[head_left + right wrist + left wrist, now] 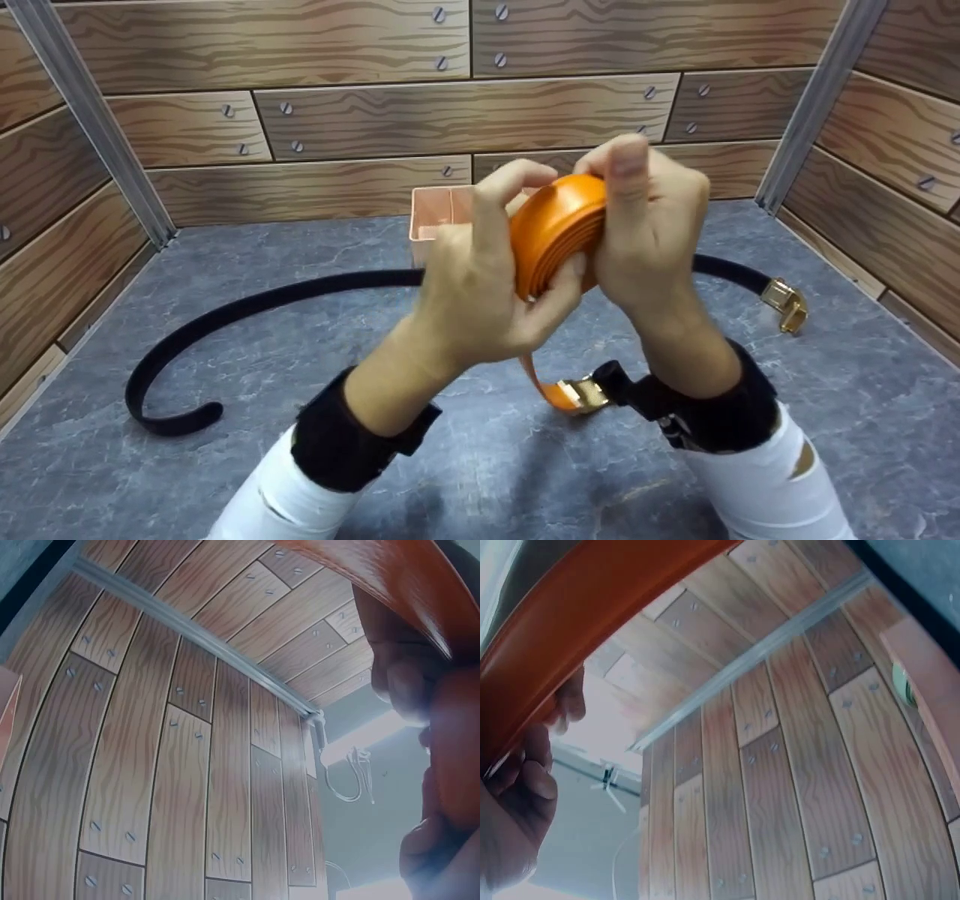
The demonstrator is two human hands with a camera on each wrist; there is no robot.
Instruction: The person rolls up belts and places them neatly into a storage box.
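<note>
An orange belt (564, 217), wound into a thick coil, is held up between both hands over the table. My left hand (480, 277) grips the coil's left side, its thumb across the lower face and its fingers over the top. On the other side my right hand (652, 232) holds the coil, thumb pointing up. From below the coil a loose end hangs down to a gold buckle (585, 394) near the tabletop. Close up, the orange strap (570, 622) crosses the left wrist view, and the strap (420, 592) also fills the upper right of the right wrist view.
A black belt (255, 300) lies in a wide curve across the grey table (300, 480), its gold buckle (784, 304) at the right. Behind the hands stands a pink divided box (435, 214), partly hidden. Wood-patterned walls (360, 120) enclose the back and sides.
</note>
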